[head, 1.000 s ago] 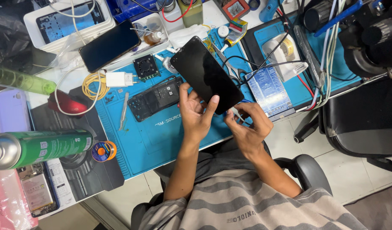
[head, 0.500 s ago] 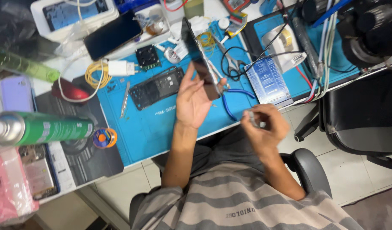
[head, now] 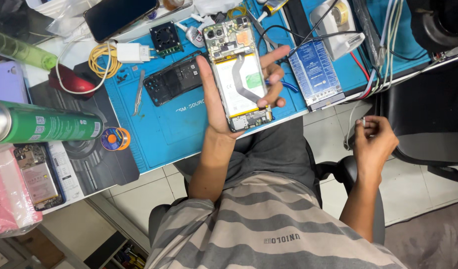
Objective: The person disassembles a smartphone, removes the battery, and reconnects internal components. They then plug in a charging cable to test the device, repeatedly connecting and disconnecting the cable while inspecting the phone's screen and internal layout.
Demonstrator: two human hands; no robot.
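Observation:
My left hand (head: 224, 107) holds an opened phone (head: 236, 72) with its back cover off, so the white battery, a grey flex cable and the circuit board show. It is raised over the blue work mat (head: 164, 129). Away from the desk, off to the right, my right hand (head: 376, 144) is closed around a small metal part and a thin white cable, over the floor beside the chair.
On the mat lie a black phone back cover (head: 174, 82), tweezers (head: 138, 92), a small fan (head: 166, 37) and a white charger with a yellow cable (head: 132, 52). A green spray can (head: 45, 124) and a solder spool (head: 114, 138) sit left. A blue tester board (head: 316, 72) is right.
The phone has turned from its dark screen side to its open back. My right hand has let go of it and moved down to the right, off the desk.

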